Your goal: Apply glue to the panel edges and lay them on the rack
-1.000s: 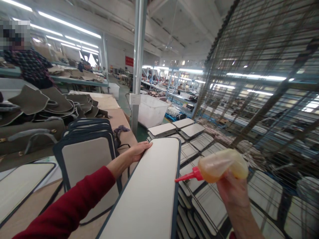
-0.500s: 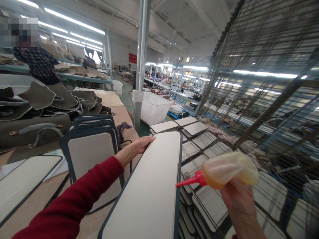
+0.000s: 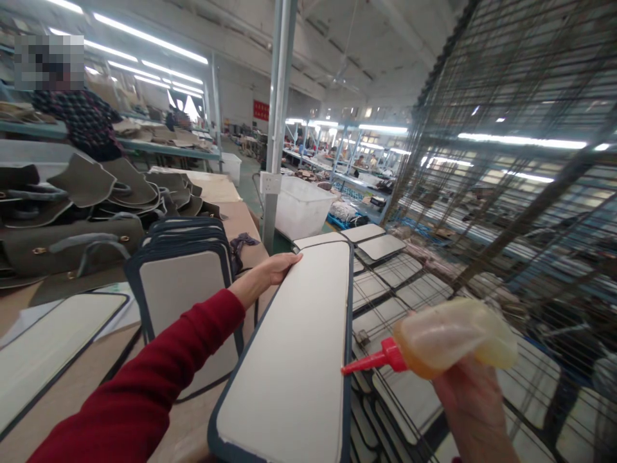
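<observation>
My left hand [image 3: 272,270], in a red sleeve, grips the far left edge of a long white panel with dark blue trim [image 3: 299,354], holding it up off the table. My right hand [image 3: 465,392] is wrapped round a soft squeeze bottle of amber glue [image 3: 453,335]. Its red nozzle [image 3: 369,363] points left and touches the panel's right edge about midway along.
A stack of similar blue-trimmed panels [image 3: 186,276] lies on the brown table [image 3: 96,379] to the left, with olive bag pieces [image 3: 87,206] behind. Wire drying racks [image 3: 506,193] with laid-out panels fill the right. A steel post [image 3: 279,122] and white bin [image 3: 301,215] stand ahead. Another person [image 3: 80,119] works far left.
The panel has shifted slightly nearer and higher in view. The glue bottle has dropped a little along the panel's right edge. Both grips are unchanged.
</observation>
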`<state>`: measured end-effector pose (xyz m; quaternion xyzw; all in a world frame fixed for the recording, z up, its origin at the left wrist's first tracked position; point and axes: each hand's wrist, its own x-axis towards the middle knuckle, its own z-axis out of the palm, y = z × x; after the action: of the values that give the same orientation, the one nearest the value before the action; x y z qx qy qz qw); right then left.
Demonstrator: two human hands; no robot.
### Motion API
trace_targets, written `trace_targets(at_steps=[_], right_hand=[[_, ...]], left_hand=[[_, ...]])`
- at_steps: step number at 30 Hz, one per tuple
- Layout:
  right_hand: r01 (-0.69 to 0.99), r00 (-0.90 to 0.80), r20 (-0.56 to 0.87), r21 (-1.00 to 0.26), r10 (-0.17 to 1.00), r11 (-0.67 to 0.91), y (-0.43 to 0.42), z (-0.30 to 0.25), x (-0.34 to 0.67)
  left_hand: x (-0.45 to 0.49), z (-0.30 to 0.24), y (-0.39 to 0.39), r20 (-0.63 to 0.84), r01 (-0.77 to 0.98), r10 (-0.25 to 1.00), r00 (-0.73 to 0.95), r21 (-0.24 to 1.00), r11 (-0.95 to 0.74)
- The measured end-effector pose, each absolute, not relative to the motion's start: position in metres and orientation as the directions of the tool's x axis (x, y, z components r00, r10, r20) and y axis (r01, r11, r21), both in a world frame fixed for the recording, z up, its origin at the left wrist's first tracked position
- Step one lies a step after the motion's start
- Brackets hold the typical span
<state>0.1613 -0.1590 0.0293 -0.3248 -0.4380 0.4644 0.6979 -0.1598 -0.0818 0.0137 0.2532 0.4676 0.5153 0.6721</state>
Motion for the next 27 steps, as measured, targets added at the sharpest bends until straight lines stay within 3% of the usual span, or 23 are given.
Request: trace_targets(at_steps=[21, 27], right_hand=[[-0.383, 0.209, 0.234, -0.874, 0.949, 0.300, -0.175, 0.033, 0.159], [-0.334, 0.194, 0.317, -0.868, 0.928, 0.366, -0.174, 0.029, 0.160]], left_hand=[[-0.175, 0.013, -0.072, -0.410, -0.474, 0.912, -0.027, 0.808, 0.350], [-0.181, 0.011, -0.071, -0.418, -0.515, 0.906, -0.057, 0.790, 0.332]])
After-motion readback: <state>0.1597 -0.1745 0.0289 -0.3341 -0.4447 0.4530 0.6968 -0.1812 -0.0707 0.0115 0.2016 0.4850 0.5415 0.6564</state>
